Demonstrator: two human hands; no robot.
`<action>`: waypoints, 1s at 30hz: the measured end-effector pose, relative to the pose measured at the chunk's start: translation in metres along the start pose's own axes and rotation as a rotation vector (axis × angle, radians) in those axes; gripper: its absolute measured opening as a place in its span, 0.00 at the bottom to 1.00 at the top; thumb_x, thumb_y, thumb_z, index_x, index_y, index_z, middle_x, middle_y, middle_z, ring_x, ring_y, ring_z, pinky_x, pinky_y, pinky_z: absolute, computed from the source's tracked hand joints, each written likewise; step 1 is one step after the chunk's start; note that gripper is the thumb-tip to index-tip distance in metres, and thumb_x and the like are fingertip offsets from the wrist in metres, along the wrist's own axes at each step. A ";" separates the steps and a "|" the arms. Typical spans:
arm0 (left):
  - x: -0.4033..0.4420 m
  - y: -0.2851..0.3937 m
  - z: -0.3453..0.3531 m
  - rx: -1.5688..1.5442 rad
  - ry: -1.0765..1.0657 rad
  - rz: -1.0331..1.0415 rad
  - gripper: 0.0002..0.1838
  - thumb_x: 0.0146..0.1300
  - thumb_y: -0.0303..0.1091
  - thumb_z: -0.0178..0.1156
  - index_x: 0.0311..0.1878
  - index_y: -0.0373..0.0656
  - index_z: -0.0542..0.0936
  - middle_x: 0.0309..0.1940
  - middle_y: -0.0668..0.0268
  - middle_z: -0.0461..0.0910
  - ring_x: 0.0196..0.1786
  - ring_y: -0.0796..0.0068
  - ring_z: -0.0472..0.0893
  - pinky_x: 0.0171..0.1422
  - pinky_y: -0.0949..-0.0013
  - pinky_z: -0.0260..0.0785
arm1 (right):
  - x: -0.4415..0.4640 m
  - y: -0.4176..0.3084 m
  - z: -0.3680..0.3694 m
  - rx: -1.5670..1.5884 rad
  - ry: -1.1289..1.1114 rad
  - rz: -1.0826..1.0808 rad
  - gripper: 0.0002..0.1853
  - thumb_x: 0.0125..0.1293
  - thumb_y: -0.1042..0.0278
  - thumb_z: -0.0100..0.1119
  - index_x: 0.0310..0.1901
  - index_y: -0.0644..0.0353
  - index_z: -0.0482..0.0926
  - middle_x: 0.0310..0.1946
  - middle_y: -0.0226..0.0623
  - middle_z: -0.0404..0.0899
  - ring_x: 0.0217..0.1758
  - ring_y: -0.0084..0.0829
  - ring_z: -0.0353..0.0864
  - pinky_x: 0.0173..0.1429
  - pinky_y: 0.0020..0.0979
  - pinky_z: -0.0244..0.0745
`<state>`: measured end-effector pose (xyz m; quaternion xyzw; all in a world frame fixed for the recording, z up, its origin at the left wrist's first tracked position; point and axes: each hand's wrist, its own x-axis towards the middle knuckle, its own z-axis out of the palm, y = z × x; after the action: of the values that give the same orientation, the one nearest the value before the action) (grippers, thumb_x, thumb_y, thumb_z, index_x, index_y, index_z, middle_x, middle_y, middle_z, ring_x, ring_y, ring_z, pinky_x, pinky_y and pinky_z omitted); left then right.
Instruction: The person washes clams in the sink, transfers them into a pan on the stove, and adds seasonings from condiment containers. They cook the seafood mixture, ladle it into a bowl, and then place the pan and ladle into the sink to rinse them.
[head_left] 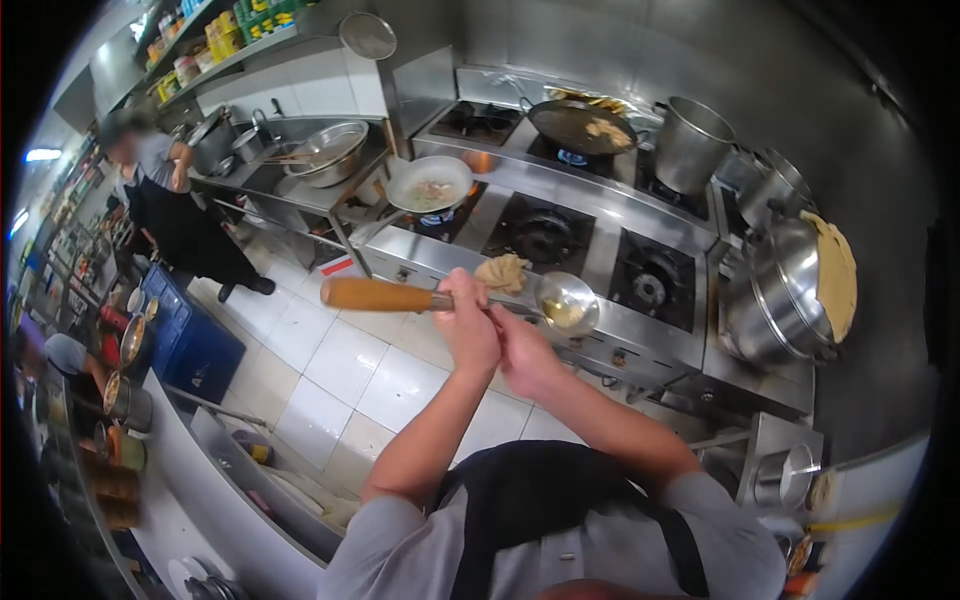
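In the head view a ladle (568, 305) with a wooden handle (375, 294) lies across in front of me. A little pale yellow stuff sits in its metal bowl. My left hand (468, 325) is closed round the shaft where wood meets metal. Close against it, my right hand (524, 350) is closed on the shaft nearer the bowl; its fingers are partly hidden. Just beyond my hands, a crumpled beige cloth (503, 272) rests at the stove's front edge. Behind it to the left, a frying pan (430, 184) with bits of food sits on a burner.
The steel stove (600, 235) spans the front. A wok (580, 125) stands over a blue flame, beside a tall pot (692, 145). Large steel pots (775, 290) stand at right. A basin (328, 155) sits on the left counter. A person in an apron (185, 225) stands left.
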<state>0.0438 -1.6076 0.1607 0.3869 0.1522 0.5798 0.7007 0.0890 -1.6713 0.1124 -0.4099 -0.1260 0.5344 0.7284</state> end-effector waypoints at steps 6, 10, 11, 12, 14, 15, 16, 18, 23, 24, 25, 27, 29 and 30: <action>0.076 -0.033 -0.051 0.191 0.036 0.067 0.14 0.75 0.36 0.55 0.32 0.40 0.71 0.30 0.68 0.71 0.33 0.78 0.70 0.44 0.74 0.65 | 0.134 -0.001 0.038 -0.005 -0.109 0.029 0.20 0.79 0.56 0.45 0.51 0.63 0.81 0.51 0.38 0.83 0.55 0.32 0.80 0.61 0.36 0.76; 0.128 -0.055 -0.079 0.940 -0.303 0.472 0.15 0.62 0.29 0.67 0.51 0.39 0.78 0.51 0.59 0.77 0.55 0.59 0.77 0.63 0.63 0.67 | 0.245 -0.030 -0.009 0.112 -0.106 0.211 0.09 0.72 0.61 0.55 0.44 0.56 0.76 0.41 0.38 0.81 0.41 0.30 0.82 0.49 0.35 0.78; 0.134 -0.056 -0.099 0.976 -0.386 0.496 0.24 0.57 0.27 0.69 0.58 0.41 0.77 0.54 0.56 0.77 0.62 0.54 0.73 0.67 0.59 0.65 | 0.278 -0.044 -0.017 -0.035 -0.028 0.272 0.08 0.70 0.61 0.56 0.40 0.57 0.74 0.35 0.38 0.78 0.33 0.31 0.79 0.40 0.35 0.78; 0.137 -0.059 -0.116 1.096 -0.354 0.401 0.24 0.57 0.28 0.69 0.58 0.41 0.77 0.54 0.56 0.77 0.62 0.54 0.73 0.67 0.59 0.65 | 0.314 -0.057 -0.026 -0.188 0.045 0.323 0.09 0.68 0.62 0.57 0.35 0.59 0.72 0.29 0.37 0.76 0.24 0.32 0.76 0.32 0.35 0.78; 0.133 -0.072 -0.167 1.224 -0.284 0.209 0.23 0.57 0.29 0.69 0.58 0.42 0.78 0.55 0.55 0.77 0.62 0.53 0.74 0.68 0.58 0.65 | 0.391 -0.060 -0.068 -0.224 0.027 0.354 0.08 0.64 0.67 0.57 0.33 0.59 0.69 0.23 0.34 0.69 0.17 0.28 0.69 0.22 0.33 0.73; 0.130 -0.079 -0.199 1.229 -0.245 0.128 0.24 0.56 0.29 0.70 0.57 0.42 0.78 0.55 0.54 0.77 0.61 0.52 0.74 0.68 0.57 0.66 | 0.416 -0.067 -0.076 -0.379 0.040 0.314 0.08 0.63 0.67 0.57 0.32 0.60 0.69 0.22 0.34 0.68 0.17 0.28 0.68 0.21 0.33 0.72; 0.123 -0.083 -0.230 1.258 -0.164 0.034 0.22 0.57 0.29 0.69 0.56 0.42 0.79 0.54 0.54 0.78 0.60 0.52 0.74 0.68 0.58 0.66 | 0.436 -0.072 -0.082 -0.529 0.056 0.270 0.08 0.63 0.68 0.57 0.32 0.61 0.69 0.22 0.33 0.67 0.17 0.28 0.67 0.21 0.33 0.71; 0.101 -0.095 -0.292 1.289 0.022 -0.112 0.19 0.58 0.29 0.68 0.54 0.41 0.80 0.51 0.53 0.79 0.57 0.53 0.77 0.65 0.59 0.68 | 0.468 -0.080 -0.095 -0.678 0.067 0.216 0.10 0.60 0.69 0.59 0.34 0.66 0.70 0.23 0.39 0.72 0.18 0.32 0.73 0.22 0.36 0.72; 0.090 -0.100 -0.370 1.213 0.424 -0.433 0.15 0.62 0.28 0.64 0.53 0.40 0.81 0.44 0.58 0.83 0.50 0.66 0.82 0.57 0.63 0.74 | 0.513 -0.091 -0.101 -1.648 0.075 -0.003 0.14 0.58 0.70 0.58 0.41 0.72 0.72 0.30 0.54 0.80 0.26 0.42 0.85 0.28 0.43 0.78; 0.098 -0.103 -0.377 1.219 0.426 -0.425 0.14 0.63 0.28 0.64 0.52 0.39 0.81 0.42 0.59 0.84 0.49 0.67 0.83 0.56 0.63 0.75 | 0.524 -0.086 -0.108 -1.771 0.074 -0.121 0.14 0.59 0.70 0.57 0.41 0.72 0.72 0.28 0.53 0.81 0.25 0.43 0.85 0.29 0.45 0.78; 0.117 -0.106 -0.380 1.191 0.418 -0.364 0.13 0.64 0.30 0.64 0.51 0.37 0.81 0.41 0.60 0.84 0.48 0.68 0.83 0.55 0.65 0.75 | 0.531 -0.085 -0.110 -1.777 0.089 -0.109 0.14 0.59 0.70 0.57 0.41 0.72 0.72 0.28 0.53 0.81 0.25 0.43 0.85 0.29 0.45 0.78; 0.168 -0.113 -0.387 1.172 0.341 -0.309 0.14 0.66 0.33 0.62 0.51 0.36 0.81 0.41 0.60 0.83 0.47 0.69 0.82 0.54 0.65 0.75 | 0.540 -0.081 -0.108 -1.810 0.051 -0.153 0.15 0.60 0.68 0.57 0.41 0.73 0.71 0.26 0.53 0.80 0.25 0.46 0.85 0.32 0.53 0.78; 0.233 -0.119 -0.384 0.999 0.298 -0.319 0.16 0.71 0.39 0.58 0.53 0.37 0.79 0.42 0.60 0.82 0.46 0.69 0.82 0.51 0.65 0.75 | 0.535 -0.084 -0.084 -1.691 0.079 0.100 0.16 0.61 0.66 0.58 0.42 0.72 0.71 0.25 0.50 0.79 0.24 0.44 0.84 0.30 0.52 0.78; 0.266 -0.117 -0.375 0.844 0.315 -0.401 0.18 0.73 0.42 0.55 0.55 0.37 0.78 0.43 0.61 0.81 0.46 0.69 0.81 0.50 0.65 0.75 | 0.532 -0.083 -0.071 -1.548 0.089 0.334 0.16 0.62 0.65 0.59 0.43 0.71 0.72 0.24 0.47 0.79 0.24 0.41 0.83 0.29 0.50 0.77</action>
<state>-0.0486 -1.2264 -0.1066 0.5075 0.5494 0.3727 0.5492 0.4007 -1.2430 -0.0071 -0.8344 -0.3693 0.3802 0.1508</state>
